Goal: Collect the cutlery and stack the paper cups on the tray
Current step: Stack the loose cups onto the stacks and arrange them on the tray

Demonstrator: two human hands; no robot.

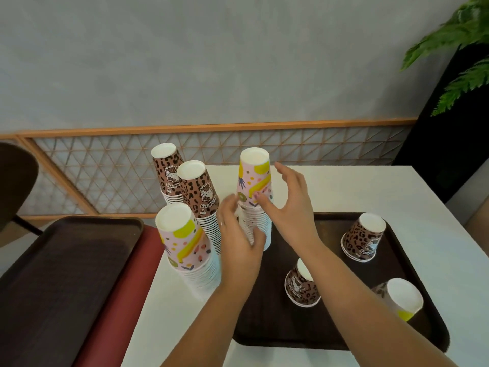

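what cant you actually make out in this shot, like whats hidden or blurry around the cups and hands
Head view only:
- Base of the tall fruit-print stack: hidden behind the left hand and right hand, so whether it stands on the tray or the table is unclear.
- Left hand fingertips: motion-blurred; grip unclear.
- Leopard cup: partly covered by the right forearm.
- Cutlery: none visible.
- Second tray: cut off at the left edge.

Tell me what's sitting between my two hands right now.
In the head view, a tall stack of pink fruit-print paper cups stands between the left hand and the right hand, both touching its sides.
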